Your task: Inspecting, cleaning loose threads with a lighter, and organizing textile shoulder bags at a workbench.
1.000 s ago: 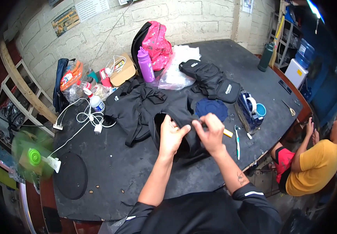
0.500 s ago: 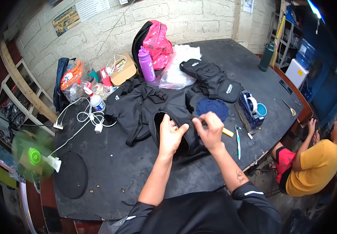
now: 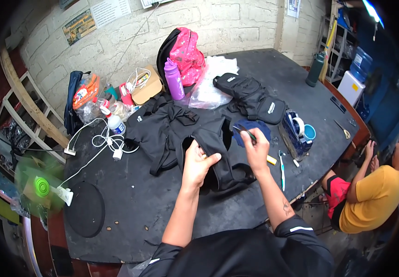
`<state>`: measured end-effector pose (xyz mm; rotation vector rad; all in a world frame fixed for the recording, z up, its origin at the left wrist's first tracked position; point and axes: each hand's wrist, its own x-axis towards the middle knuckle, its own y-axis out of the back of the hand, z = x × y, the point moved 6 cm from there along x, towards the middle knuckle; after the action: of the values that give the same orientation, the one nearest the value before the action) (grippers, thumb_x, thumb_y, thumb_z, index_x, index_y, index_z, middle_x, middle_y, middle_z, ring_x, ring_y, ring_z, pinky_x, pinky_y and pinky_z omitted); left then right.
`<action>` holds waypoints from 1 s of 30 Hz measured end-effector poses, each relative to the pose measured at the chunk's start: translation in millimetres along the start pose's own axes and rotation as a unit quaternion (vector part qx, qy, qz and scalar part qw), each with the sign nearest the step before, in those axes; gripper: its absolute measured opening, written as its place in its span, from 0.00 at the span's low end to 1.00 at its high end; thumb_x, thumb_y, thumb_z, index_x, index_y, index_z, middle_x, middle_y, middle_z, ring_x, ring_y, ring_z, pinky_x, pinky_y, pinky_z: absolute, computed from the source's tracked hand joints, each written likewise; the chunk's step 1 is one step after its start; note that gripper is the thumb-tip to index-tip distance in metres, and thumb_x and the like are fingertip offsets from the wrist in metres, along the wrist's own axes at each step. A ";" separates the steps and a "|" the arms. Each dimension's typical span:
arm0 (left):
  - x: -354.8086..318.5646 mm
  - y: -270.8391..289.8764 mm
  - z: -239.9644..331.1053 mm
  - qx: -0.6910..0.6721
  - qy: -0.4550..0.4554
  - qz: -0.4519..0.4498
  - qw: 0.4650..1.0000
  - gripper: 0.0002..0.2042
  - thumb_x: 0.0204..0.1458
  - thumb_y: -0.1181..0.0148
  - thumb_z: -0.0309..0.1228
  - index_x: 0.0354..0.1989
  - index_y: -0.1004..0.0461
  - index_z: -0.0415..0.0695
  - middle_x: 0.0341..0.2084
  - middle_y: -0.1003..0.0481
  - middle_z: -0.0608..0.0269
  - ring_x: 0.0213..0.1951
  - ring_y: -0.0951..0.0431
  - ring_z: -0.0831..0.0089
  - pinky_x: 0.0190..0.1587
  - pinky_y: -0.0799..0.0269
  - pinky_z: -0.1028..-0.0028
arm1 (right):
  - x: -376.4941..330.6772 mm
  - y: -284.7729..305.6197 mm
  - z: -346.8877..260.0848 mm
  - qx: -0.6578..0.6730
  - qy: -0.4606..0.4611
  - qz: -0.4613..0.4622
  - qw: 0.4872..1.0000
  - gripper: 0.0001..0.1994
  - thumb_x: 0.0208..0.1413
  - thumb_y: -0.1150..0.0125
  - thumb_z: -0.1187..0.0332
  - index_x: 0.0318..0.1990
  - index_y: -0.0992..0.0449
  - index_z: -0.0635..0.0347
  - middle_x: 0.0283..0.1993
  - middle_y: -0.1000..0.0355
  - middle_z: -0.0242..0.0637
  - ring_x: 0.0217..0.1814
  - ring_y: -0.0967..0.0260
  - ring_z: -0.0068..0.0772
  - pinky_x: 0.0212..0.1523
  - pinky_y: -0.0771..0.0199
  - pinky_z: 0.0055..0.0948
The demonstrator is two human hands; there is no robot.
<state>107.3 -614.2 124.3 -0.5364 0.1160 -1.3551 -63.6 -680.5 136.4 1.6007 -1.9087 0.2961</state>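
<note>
My left hand [image 3: 196, 165] is closed on the edge of a black bag [image 3: 218, 173], its thumb on top and its other fingers partly inside the opening. To the right and apart from the bag, my right hand [image 3: 256, 150] grips a small dark tool with thin pointed tips [image 3: 242, 129], perhaps thread snips. Beneath those tips lies a round dark blue cloth piece [image 3: 259, 129]. Another black bag with straps [image 3: 162, 134] spreads out left of my left hand. Farther back is a black pouch bag [image 3: 248, 94] with flat pockets.
A blue tape dispenser [image 3: 296, 138], a toothbrush [image 3: 282, 171] and a yellow piece [image 3: 271, 160] lie to the right. Behind stand a purple bottle [image 3: 174, 81] and a pink backpack [image 3: 188, 53]. White cables [image 3: 109, 138] and a spinning green fan [image 3: 41, 186] are left. A person in yellow [image 3: 370, 198] sits at right.
My right hand has lifted away from the bag, moving slightly right and up, and the pointed tool now shows in it. My left hand keeps its grip on the bag.
</note>
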 end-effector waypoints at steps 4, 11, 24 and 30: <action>2.4 2.4 -0.1 0.015 0.020 -0.002 1.000 0.25 0.40 0.41 0.11 0.51 0.35 0.35 0.41 0.26 0.60 0.44 0.24 0.74 0.48 0.29 0.75 | -8.2 -4.9 -21.7 0.057 0.157 -0.070 0.983 0.10 0.52 0.37 0.68 0.26 0.29 0.64 0.21 0.37 0.37 0.22 0.37 0.33 0.24 0.38 0.29; 1.6 -4.5 4.2 0.003 0.003 -0.009 1.000 0.23 0.42 0.42 0.11 0.50 0.35 0.35 0.40 0.24 0.59 0.41 0.23 0.74 0.47 0.27 0.76 | -15.4 -1.9 -45.8 0.062 0.237 -0.043 0.969 0.09 0.47 0.35 0.71 0.25 0.30 0.63 0.22 0.34 0.40 0.23 0.35 0.40 0.24 0.36 0.32; -0.3 14.6 8.1 -0.303 0.088 -0.082 0.945 0.18 0.62 0.59 0.39 0.51 0.32 0.39 0.48 0.27 0.52 0.50 0.28 0.63 0.54 0.36 0.64 | -36.7 12.3 121.2 -0.373 0.003 -0.135 0.918 0.14 0.53 0.42 0.58 0.37 0.24 0.59 0.36 0.30 0.43 0.45 0.36 0.50 0.47 0.41 0.50; -1.0 -3.4 1.7 -0.139 0.054 -0.038 0.988 0.16 0.59 0.52 0.33 0.52 0.33 0.38 0.48 0.27 0.56 0.48 0.28 0.70 0.54 0.37 0.71 | 12.3 -52.9 61.0 0.176 -0.195 -0.344 0.901 0.41 0.56 0.70 0.30 0.30 0.22 0.62 0.24 0.29 0.31 0.26 0.36 0.21 0.31 0.37 0.23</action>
<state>104.7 -613.1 127.0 -0.7072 0.3813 -1.4515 -33.5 -736.0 84.6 2.6224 -1.4553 0.0103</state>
